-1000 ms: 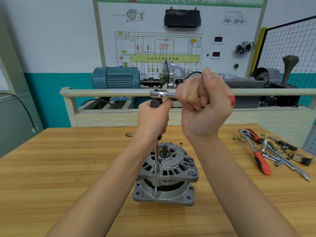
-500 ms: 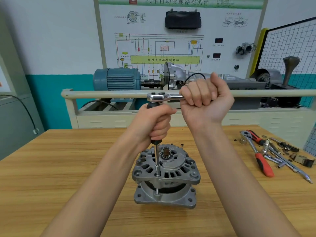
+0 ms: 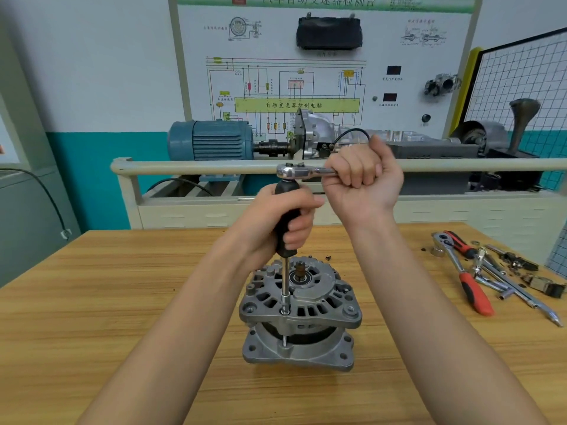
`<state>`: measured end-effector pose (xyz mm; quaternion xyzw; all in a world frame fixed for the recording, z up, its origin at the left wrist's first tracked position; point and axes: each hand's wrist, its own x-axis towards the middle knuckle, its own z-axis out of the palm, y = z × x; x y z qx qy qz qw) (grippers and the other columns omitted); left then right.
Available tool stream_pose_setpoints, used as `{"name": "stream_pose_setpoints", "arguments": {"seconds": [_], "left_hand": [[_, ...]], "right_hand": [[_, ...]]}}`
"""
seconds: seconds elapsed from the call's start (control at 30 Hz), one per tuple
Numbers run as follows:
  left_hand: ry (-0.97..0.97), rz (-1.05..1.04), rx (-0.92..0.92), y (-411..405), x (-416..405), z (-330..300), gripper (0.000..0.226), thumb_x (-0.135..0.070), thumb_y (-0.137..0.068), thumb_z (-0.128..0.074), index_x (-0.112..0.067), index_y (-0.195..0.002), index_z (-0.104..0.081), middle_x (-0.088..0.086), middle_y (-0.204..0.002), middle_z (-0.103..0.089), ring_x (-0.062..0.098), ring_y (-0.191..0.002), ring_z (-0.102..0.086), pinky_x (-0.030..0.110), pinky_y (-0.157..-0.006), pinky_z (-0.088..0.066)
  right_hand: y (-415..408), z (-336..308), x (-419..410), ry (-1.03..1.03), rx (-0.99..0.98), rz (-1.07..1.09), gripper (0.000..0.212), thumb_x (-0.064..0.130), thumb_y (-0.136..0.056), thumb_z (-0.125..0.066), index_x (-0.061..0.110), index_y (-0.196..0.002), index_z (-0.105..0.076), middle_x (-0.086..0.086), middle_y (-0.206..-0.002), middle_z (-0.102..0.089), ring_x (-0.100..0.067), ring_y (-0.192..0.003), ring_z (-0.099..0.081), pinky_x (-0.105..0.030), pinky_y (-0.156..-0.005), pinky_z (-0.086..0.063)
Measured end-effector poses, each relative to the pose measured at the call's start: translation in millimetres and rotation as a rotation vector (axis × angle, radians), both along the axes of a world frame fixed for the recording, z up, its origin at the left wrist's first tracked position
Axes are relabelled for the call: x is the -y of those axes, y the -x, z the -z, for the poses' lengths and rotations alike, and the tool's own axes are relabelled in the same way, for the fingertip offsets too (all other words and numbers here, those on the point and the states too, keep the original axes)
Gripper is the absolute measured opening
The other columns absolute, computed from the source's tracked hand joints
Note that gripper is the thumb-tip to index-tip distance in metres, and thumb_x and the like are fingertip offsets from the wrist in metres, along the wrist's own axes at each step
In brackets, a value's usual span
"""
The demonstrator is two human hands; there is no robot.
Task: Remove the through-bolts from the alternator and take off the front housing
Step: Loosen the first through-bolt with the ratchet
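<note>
The grey alternator (image 3: 299,314) stands upright on the wooden table (image 3: 122,302), shaft end up. A long socket driver with a black handle (image 3: 287,216) rises from a through-bolt (image 3: 285,311) on the front housing's near rim. My left hand (image 3: 276,222) grips that black handle. A chrome ratchet (image 3: 294,172) sits on top of the handle, and my right hand (image 3: 365,179) grips its lever, hiding most of it. The bolt's shank (image 3: 284,340) shows in the gap between the two housings.
Loose tools lie at the table's right: a red-handled ratchet (image 3: 469,286), extension bars (image 3: 521,299) and small sockets. Behind the table stand a beige rail (image 3: 199,167), a blue motor (image 3: 211,139) and a training board with a wiring diagram.
My right hand has swung the ratchet lever round from in front of me toward the right. My left hand has slid lower on the black handle. The camera has moved a little closer.
</note>
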<state>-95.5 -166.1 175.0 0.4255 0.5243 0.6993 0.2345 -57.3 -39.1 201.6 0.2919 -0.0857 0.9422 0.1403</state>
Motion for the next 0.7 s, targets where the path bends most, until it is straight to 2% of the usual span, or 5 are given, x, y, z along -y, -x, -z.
{"name": "stream_pose_setpoints", "arguments": {"seconds": [0.1, 0.2, 0.47, 0.57, 0.7], "left_hand": [[0.027, 0.134, 0.032, 2, -3, -1, 0.040, -0.012, -0.079, -0.056, -0.017, -0.045, -0.036, -0.006, -0.035, -0.026, 0.005, -0.026, -0.022, 0.011, -0.032, -0.020], [0.027, 0.016, 0.040, 2, -5, 1, 0.045, -0.011, -0.081, -0.057, -0.019, -0.045, -0.032, -0.006, -0.035, -0.023, 0.006, -0.026, -0.018, 0.010, -0.033, -0.018], [-0.032, -0.515, 0.056, -4, -24, 6, 0.041, -0.002, -0.084, -0.058, -0.019, -0.058, -0.032, -0.008, -0.039, -0.026, 0.009, -0.032, -0.018, 0.014, -0.036, -0.018], [-0.047, -0.439, 0.012, -2, -17, 8, 0.042, -0.001, -0.084, -0.057, -0.019, -0.055, -0.033, -0.007, -0.039, -0.026, 0.010, -0.032, -0.018, 0.014, -0.036, -0.019], [-0.052, -0.089, 0.023, 7, -4, 5, 0.040, -0.005, -0.079, -0.061, -0.020, -0.048, -0.042, -0.005, -0.040, -0.030, 0.009, -0.032, -0.024, 0.016, -0.035, -0.024]], "right_hand": [[4, 6, -5, 0.092, -0.005, -0.054, 0.048, 0.014, -0.083, -0.042, 0.014, -0.036, -0.031, 0.002, -0.031, -0.019, -0.008, -0.038, -0.009, -0.023, -0.036, -0.017], [-5, 6, 0, 0.032, -0.013, 0.085, 0.046, 0.013, -0.082, -0.042, 0.015, -0.036, -0.033, 0.003, -0.031, -0.023, -0.009, -0.038, -0.010, -0.023, -0.037, -0.019], [-26, 6, 42, -0.462, -0.261, 0.878, 0.044, 0.002, -0.085, -0.036, 0.019, -0.045, -0.026, 0.007, -0.037, -0.028, -0.008, -0.035, -0.025, -0.024, -0.047, -0.018], [-26, 5, 35, -0.446, -0.284, 0.769, 0.044, 0.004, -0.086, -0.033, 0.019, -0.045, -0.025, 0.004, -0.036, -0.022, -0.007, -0.035, -0.024, -0.024, -0.045, -0.019], [-15, -1, 11, -0.275, -0.120, 0.379, 0.050, 0.013, -0.085, -0.040, 0.020, -0.035, -0.034, 0.005, -0.032, -0.024, -0.012, -0.038, -0.013, -0.022, -0.039, -0.023]]}}
